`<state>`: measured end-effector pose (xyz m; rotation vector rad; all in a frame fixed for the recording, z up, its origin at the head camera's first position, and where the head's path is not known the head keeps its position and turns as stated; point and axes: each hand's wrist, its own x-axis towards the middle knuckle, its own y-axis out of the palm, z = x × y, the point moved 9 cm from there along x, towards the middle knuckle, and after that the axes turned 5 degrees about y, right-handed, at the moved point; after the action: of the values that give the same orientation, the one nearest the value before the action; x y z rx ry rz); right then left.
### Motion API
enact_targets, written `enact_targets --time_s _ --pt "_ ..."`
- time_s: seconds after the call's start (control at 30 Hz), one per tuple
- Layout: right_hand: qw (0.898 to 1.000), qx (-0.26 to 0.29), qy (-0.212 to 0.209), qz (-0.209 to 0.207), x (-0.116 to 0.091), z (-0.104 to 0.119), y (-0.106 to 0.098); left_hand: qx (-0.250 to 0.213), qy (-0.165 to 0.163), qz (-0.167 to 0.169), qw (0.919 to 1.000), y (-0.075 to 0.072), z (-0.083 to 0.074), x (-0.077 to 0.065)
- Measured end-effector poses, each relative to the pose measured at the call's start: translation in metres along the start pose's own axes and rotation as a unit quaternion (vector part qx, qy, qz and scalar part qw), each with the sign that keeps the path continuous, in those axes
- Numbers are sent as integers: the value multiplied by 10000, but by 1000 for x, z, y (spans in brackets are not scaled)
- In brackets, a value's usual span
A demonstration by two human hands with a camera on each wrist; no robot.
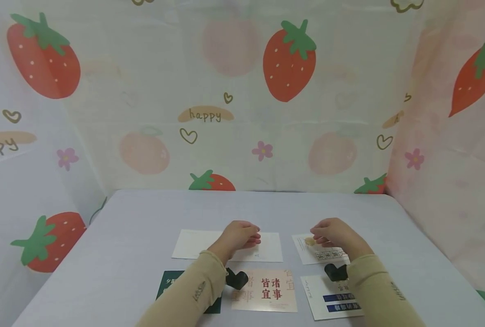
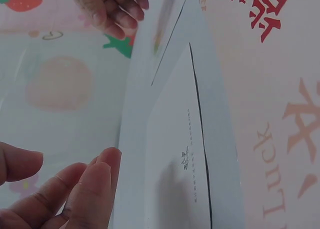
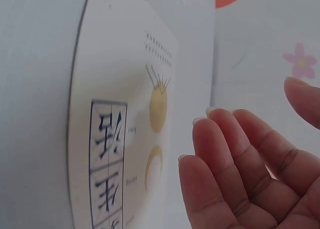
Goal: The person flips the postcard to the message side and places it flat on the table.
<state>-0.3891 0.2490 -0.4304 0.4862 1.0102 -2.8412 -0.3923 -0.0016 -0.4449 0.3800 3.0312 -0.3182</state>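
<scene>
My left hand hovers over a long white card. Its fingers are loosely bent, with nothing between them and the thumb. A small line drawing and tiny print show on that card in the left wrist view. To the right, my right hand hangs above a white card bearing a yellow pineapple drawing and boxed characters. In the right wrist view its fingers are slightly bent, the thumb is apart, and the palm holds nothing. Both hands appear apart from the cards.
Nearer the front lie a pale pink card with red characters, a dark green card partly behind my left sleeve, and a white card with blue bands partly under my right sleeve. A strawberry-print curtain surrounds the white table.
</scene>
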Motion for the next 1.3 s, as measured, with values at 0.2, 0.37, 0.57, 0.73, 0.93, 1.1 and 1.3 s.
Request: enact_targets --time_s 0.2,0.37,0.57,0.73,0.93,1.1,1.3 --pt "9999 -25 106 -71 2 -11 -10 -17 -12 52 10000 5 -1 0" --pt "9996 51 226 -159 4 -22 -19 -131 -22 138 9998 13 0 1" --pt "9993 153 237 -245 1 -28 -27 -164 -29 192 9997 26 0 2" --pt "9989 76 359 -307 0 -37 -34 -18 -78 271 9996 38 1 2" --pt "9969 97 618 -484 1 -51 -44 -26 -20 408 9992 48 0 0" --pt "9949 120 820 -580 -2 -58 -47 11 15 410 9992 50 1 -3" --pt "9942 71 876 -613 -7 -61 -49 -41 11 401 9992 52 1 -4"
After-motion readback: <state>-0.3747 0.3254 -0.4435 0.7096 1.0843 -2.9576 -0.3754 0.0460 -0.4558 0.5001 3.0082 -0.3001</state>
